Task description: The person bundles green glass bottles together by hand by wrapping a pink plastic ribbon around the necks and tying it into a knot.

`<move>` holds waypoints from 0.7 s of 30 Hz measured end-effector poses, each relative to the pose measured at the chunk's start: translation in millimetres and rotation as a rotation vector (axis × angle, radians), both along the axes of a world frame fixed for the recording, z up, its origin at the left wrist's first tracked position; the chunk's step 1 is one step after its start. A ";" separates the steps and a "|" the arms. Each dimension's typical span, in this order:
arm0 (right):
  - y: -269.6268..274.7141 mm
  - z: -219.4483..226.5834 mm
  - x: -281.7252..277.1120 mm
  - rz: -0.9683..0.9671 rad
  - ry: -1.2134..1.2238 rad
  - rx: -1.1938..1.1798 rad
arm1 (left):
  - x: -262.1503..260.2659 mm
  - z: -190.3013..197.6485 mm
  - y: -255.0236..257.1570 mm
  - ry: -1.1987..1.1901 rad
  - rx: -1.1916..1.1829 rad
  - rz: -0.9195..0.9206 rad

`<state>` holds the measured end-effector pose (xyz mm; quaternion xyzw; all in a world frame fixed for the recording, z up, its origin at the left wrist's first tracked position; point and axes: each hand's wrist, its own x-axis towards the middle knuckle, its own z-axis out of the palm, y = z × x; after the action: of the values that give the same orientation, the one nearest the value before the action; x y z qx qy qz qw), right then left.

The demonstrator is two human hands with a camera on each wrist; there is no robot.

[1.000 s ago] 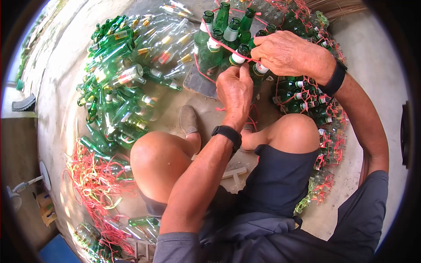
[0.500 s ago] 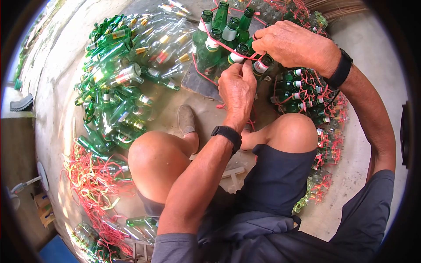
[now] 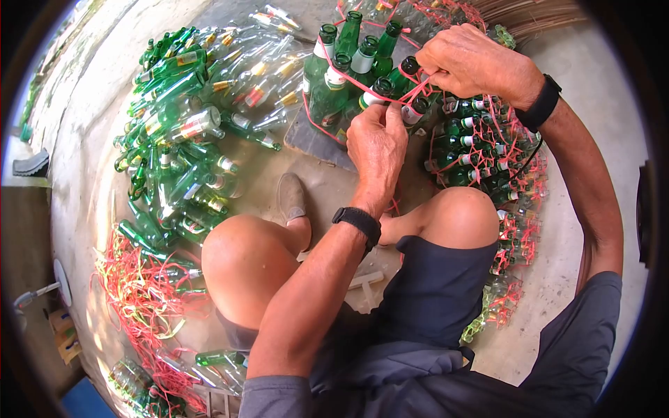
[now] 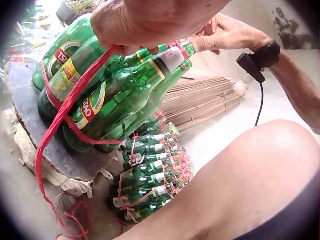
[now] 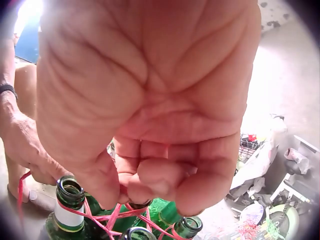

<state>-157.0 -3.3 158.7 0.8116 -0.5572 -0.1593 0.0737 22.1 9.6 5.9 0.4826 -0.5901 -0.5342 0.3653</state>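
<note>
Head: left hand pinching red strap, right hand gripping it farther right; green bottles upright on board, bundled bottles close at right; left wrist: strap tail hanging past board edge, snag possible; right wrist: thumb and fingers together on strap; steady, even pull advisable, bottle mouths just beneath limiting downward room

Upright bottles hide the far edge of the board from me; the left hand covers part of its near one; heaped bottles carry labels too small to read.
</note>
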 end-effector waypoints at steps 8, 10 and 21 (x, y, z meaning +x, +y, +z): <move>-12.6 -12.1 -29.7 -0.067 -0.301 0.007 | -1.9 4.9 1.5 0.071 0.005 0.000; -14.4 -15.9 -30.2 -0.021 -0.354 -0.014 | -1.3 5.1 1.8 0.075 0.012 -0.002; -19.2 -30.7 -34.3 -0.081 -0.410 -0.041 | -5.1 3.1 3.0 0.059 0.005 0.012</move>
<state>-191.3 -22.4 128.0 0.8024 -0.5957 0.0177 -0.0313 17.0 12.5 9.0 0.4713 -0.5748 -0.5474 0.3846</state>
